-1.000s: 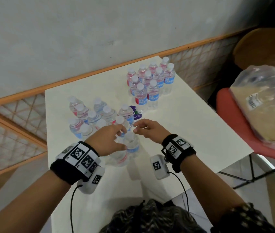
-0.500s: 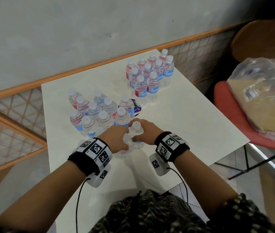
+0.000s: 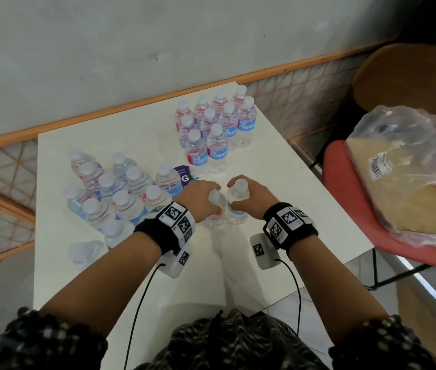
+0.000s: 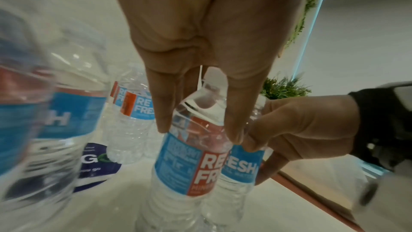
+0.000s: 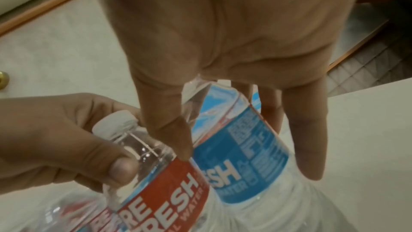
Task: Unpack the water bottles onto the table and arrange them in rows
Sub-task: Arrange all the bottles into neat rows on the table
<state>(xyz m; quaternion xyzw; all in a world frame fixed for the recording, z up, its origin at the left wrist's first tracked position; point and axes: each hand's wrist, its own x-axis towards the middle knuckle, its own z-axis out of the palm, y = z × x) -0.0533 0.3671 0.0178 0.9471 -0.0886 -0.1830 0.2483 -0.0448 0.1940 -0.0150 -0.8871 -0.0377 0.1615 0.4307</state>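
My left hand [image 3: 206,198] grips the neck and shoulder of a clear water bottle [image 4: 189,156] with a red and blue label. Right beside it, my right hand [image 3: 246,193] grips a second bottle [image 3: 238,201] just under its white cap. Both bottles are upright and side by side near the middle of the white table [image 3: 291,209]. I cannot tell whether their bases touch it. The right wrist view shows my right hand [image 5: 245,161] around the blue-labelled bottle [image 5: 245,147]. Several bottles stand in rows [image 3: 211,124] at the back. A loose cluster of bottles [image 3: 115,193] sits at the left.
A purple label or wrapper [image 3: 184,174] lies between the cluster and the rows. One bottle [image 3: 86,252] stands near the table's left front edge. A red chair [image 3: 345,188] with a filled plastic bag [image 3: 403,172] stands close to the table's right edge.
Both hands reached the near end of the left cluster, each took hold of a bottle, and have carried the two bottles a little to the right, away from the cluster.
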